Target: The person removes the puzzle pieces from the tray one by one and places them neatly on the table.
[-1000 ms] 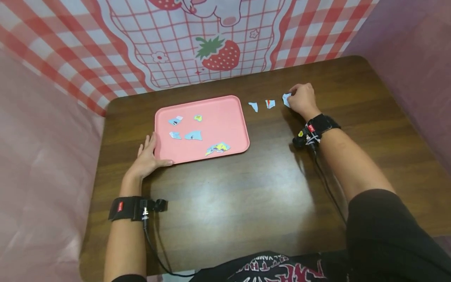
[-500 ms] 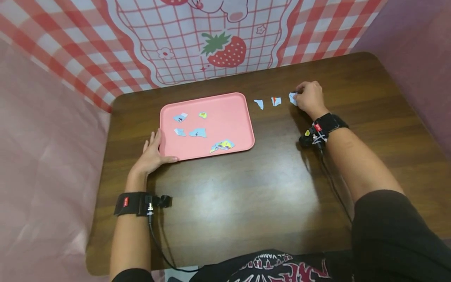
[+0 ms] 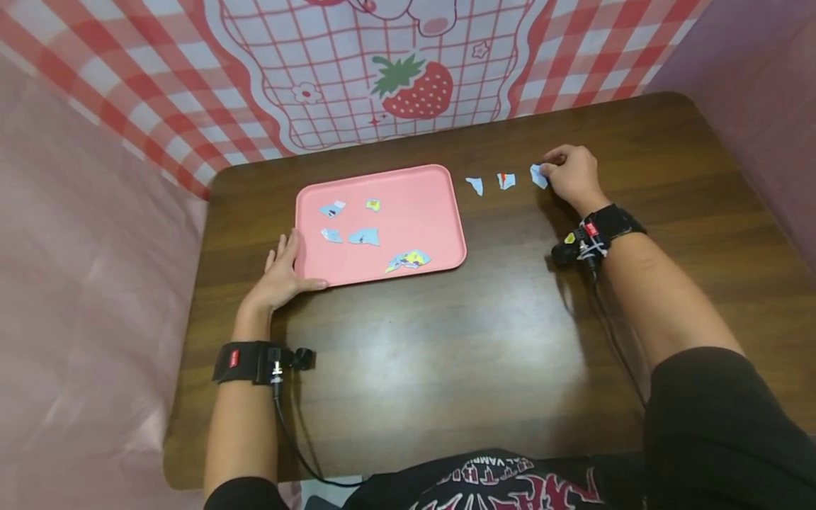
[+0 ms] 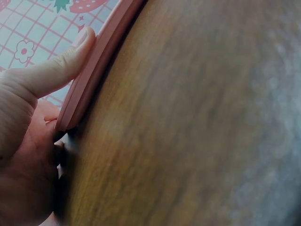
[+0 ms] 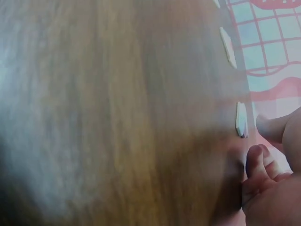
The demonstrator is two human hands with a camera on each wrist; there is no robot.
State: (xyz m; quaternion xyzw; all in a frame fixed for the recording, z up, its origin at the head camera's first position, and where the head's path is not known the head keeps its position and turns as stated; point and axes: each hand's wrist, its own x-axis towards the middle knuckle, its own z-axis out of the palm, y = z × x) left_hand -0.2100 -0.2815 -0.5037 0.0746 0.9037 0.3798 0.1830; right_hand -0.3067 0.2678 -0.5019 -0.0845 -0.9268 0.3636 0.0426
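At far right on table point(image 3: 382, 368), see pale piece point(image 3: 538, 177) less covered than a second ago, just right of red-marked piece point(image 3: 506, 181); seems settled in row. Note right hand point(image 3: 576, 178) beside, apparently released, and left hand point(image 3: 279, 278) resting straight-fingered against near left corner of tray point(image 3: 421, 205).

The tray point(image 3: 414, 205) sat on the table point(image 3: 414, 340), pieces point(image 3: 364, 236) on it; three more pieces point(image 3: 506, 181) lay right of it in a row, the cloth point(image 3: 417, 88) behind.

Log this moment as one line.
left grip: touching pink tray; right grip: at rightmost piece, contact unclear; other pieces: on tray and table
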